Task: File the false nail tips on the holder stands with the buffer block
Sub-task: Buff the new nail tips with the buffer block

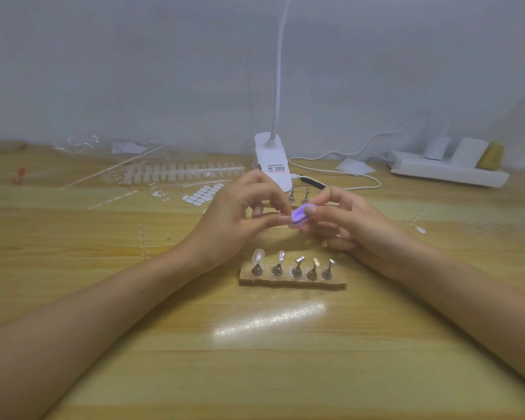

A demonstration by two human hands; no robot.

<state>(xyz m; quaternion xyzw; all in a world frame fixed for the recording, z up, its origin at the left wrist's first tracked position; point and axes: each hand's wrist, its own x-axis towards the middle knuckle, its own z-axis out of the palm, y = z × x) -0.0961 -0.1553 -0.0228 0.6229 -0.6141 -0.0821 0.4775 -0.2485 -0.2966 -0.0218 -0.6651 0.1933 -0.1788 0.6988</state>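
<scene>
Behind the holder base, a purple piece, likely the buffer block, is steadied two-handed; left hand pinches its edge, right hand clamps it under the thumb; nail tips top the base's left stands.

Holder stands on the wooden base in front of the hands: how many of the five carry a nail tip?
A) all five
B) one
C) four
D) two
D: of the five holder stands on the wooden base, only the two leftmost carry a translucent nail tip; the other three have bare metal tops.
</scene>
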